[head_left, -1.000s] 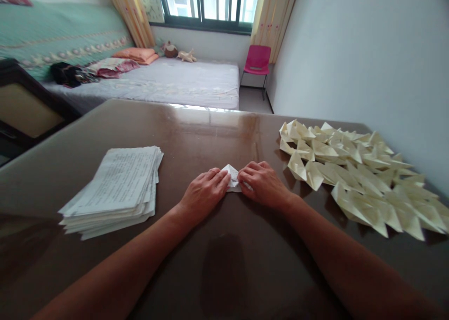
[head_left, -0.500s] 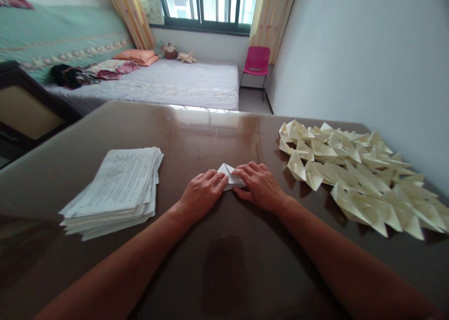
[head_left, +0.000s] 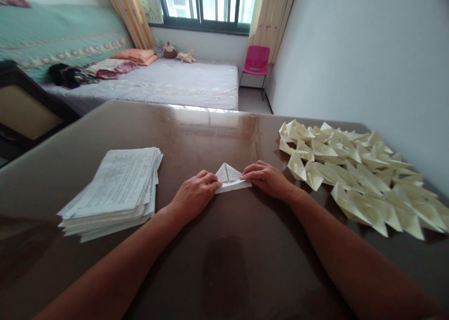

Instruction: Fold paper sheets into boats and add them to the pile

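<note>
A small folded sheet of printed paper [head_left: 229, 176] lies on the brown table, its peak pointing away from me and a strip folded up along its near edge. My left hand [head_left: 197, 189] is closed on its left corner, fingertips at the end of the strip. At the right corner, my right hand [head_left: 264, 178] pinches the paper between thumb and fingers. Printed lines and a centre crease show on the triangular part. Both corners are partly covered by my fingers.
A stack of printed sheets [head_left: 112, 186] lies to the left on the glossy table [head_left: 224, 254]. Several rows of folded cream paper boats [head_left: 351, 170] cover the right side, near the wall. Beyond the table are a bed [head_left: 196, 83] and a pink chair [head_left: 257, 60].
My hands have moved apart along the folded paper to its two ends. More of the peak and the near strip shows now. The stack and the folded boats stay where they were.
</note>
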`<state>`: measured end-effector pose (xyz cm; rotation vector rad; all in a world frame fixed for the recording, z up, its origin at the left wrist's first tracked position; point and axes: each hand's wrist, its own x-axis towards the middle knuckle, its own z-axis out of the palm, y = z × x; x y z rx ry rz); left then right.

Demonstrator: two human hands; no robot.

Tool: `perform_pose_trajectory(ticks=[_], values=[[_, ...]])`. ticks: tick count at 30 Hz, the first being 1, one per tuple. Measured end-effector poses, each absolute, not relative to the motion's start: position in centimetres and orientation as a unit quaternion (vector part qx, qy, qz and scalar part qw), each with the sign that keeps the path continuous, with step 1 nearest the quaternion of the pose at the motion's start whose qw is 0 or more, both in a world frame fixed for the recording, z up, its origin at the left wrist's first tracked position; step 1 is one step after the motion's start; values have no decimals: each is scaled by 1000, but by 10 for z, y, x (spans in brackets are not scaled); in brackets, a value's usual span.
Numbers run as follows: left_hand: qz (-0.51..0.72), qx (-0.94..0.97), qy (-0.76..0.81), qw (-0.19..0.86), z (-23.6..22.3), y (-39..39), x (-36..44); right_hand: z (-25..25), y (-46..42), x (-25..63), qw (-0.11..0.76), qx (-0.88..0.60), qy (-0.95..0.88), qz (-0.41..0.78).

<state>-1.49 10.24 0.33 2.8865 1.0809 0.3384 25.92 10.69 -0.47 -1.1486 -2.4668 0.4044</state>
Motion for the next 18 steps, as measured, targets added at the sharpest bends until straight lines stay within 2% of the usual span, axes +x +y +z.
perform_pose_trajectory(ticks=[7, 13, 18], values=[[169, 890, 407, 116, -5, 114, -18, -13, 111, 254, 234, -496, -811, 205], [163, 856, 483, 92, -9, 115, -10, -8, 107, 237, 196, -589, -773, 135], [120, 862, 492, 17, -5, 108, -4, -2, 103, 228, 143, -620, -769, 66]])
